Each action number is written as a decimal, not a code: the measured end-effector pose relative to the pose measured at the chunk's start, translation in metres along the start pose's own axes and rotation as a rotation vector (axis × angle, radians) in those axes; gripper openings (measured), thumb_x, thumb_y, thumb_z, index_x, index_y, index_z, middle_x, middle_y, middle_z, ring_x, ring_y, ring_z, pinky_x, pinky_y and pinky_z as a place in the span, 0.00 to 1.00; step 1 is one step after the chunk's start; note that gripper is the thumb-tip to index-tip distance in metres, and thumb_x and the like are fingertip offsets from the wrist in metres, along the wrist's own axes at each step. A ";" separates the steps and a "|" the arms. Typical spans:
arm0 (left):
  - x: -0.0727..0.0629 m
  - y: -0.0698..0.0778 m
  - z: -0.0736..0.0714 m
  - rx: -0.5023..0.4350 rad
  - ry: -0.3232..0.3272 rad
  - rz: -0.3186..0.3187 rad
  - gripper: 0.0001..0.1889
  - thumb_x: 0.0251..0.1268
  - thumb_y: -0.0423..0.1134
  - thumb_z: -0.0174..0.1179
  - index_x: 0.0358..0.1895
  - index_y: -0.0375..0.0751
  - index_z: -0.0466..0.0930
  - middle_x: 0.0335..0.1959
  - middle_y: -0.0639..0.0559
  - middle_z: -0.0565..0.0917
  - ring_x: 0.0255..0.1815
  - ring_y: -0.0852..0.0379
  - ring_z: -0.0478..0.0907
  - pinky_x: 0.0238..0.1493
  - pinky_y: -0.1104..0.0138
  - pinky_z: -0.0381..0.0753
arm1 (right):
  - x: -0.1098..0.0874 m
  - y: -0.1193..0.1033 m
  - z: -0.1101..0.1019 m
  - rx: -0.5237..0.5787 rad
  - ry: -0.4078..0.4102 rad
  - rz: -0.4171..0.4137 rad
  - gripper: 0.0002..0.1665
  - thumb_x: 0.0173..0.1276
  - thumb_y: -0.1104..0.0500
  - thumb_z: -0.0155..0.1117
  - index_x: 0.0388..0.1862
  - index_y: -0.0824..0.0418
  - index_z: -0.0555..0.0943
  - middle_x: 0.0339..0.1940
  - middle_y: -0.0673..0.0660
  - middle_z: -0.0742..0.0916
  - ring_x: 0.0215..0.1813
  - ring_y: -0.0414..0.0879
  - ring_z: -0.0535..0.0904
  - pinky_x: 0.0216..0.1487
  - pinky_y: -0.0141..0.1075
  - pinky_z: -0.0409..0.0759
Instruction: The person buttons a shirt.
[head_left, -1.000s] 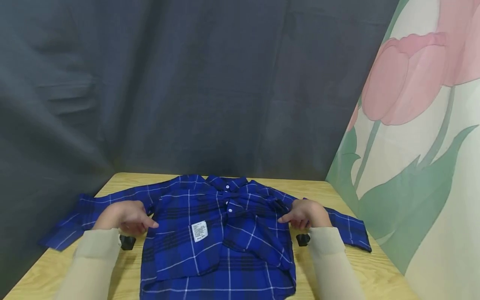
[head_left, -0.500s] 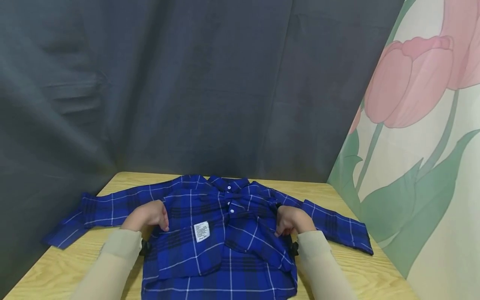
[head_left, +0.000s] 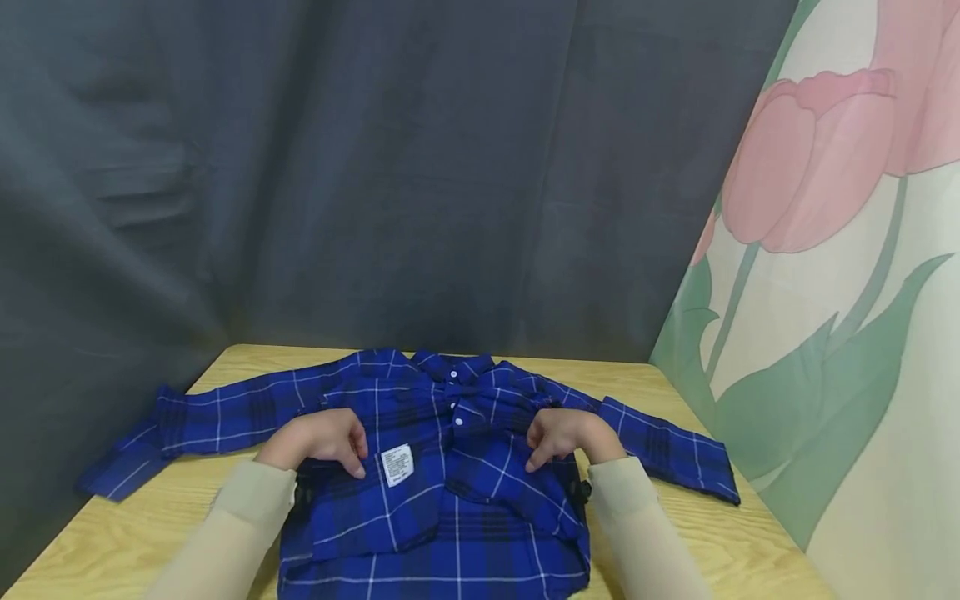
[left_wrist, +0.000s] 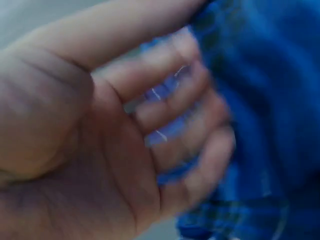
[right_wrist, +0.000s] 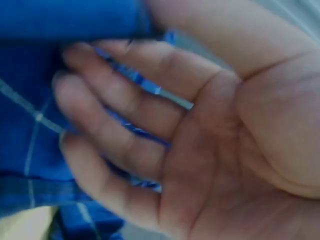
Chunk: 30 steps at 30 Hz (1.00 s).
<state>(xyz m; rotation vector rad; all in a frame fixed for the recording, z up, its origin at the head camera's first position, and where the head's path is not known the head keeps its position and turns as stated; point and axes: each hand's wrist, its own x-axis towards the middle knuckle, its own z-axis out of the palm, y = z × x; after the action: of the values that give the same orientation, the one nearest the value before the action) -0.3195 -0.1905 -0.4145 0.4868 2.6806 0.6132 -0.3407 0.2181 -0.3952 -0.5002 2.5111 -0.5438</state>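
A blue plaid shirt (head_left: 405,525) lies on the table with its collar at the far end and both sleeves spread outward. Its lower front is rumpled, and a white label (head_left: 397,465) shows on it. Over the front's left side is my left hand (head_left: 326,437), its thumb near the label. My right hand (head_left: 562,435) is over the opposite side, thumb pointing inward. In both wrist views the fingers bend loosely beside blue cloth, and no fold shows inside either palm. The thumb tips are hidden there, so contact with the cloth is hard to judge.
The pale wooden table (head_left: 750,558) carries the shirt. A dark grey curtain (head_left: 450,183) hangs behind and to the left. On the right stands a panel with painted tulips (head_left: 810,158). White buttons (head_left: 458,422) run down below the collar.
Both hands have moved inward from the shirt's sides to over its front, the left one further than the right. The shirt looks nearly the same.
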 end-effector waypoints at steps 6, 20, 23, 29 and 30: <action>0.002 -0.010 0.001 -0.038 0.016 0.094 0.08 0.68 0.33 0.74 0.31 0.42 0.85 0.25 0.56 0.77 0.29 0.57 0.72 0.36 0.66 0.72 | -0.002 0.008 -0.003 0.015 0.005 -0.091 0.18 0.80 0.60 0.67 0.27 0.57 0.76 0.24 0.47 0.72 0.31 0.43 0.69 0.39 0.36 0.72; -0.068 0.005 -0.068 -0.211 -0.138 0.320 0.08 0.76 0.42 0.69 0.38 0.44 0.91 0.31 0.56 0.84 0.36 0.58 0.80 0.43 0.66 0.80 | -0.081 0.006 -0.052 0.175 -0.052 -0.434 0.19 0.87 0.54 0.56 0.47 0.64 0.90 0.63 0.65 0.88 0.66 0.48 0.83 0.66 0.35 0.81; -0.066 -0.001 -0.067 -0.228 -0.142 0.279 0.11 0.76 0.45 0.68 0.38 0.42 0.93 0.32 0.54 0.88 0.37 0.56 0.82 0.46 0.65 0.81 | -0.076 0.011 -0.051 0.183 -0.057 -0.392 0.22 0.87 0.52 0.55 0.50 0.64 0.92 0.61 0.65 0.91 0.64 0.52 0.87 0.65 0.39 0.85; -0.041 -0.025 -0.046 -0.148 0.032 0.057 0.14 0.71 0.48 0.73 0.44 0.39 0.87 0.36 0.52 0.85 0.39 0.54 0.79 0.45 0.61 0.81 | -0.048 0.026 -0.033 0.122 0.021 0.019 0.23 0.79 0.44 0.66 0.40 0.62 0.92 0.42 0.54 0.95 0.47 0.48 0.90 0.55 0.46 0.90; -0.037 -0.026 -0.041 -0.142 0.042 0.029 0.16 0.70 0.48 0.74 0.45 0.39 0.86 0.37 0.51 0.85 0.40 0.53 0.78 0.45 0.60 0.81 | -0.043 0.026 -0.030 0.115 0.013 0.071 0.24 0.77 0.43 0.67 0.40 0.63 0.92 0.42 0.54 0.95 0.47 0.49 0.90 0.55 0.47 0.90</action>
<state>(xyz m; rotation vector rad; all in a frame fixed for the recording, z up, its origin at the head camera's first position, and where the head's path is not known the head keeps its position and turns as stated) -0.3102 -0.2420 -0.3824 0.4796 2.6486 0.8241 -0.3290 0.2681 -0.3665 -0.3642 2.4821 -0.6609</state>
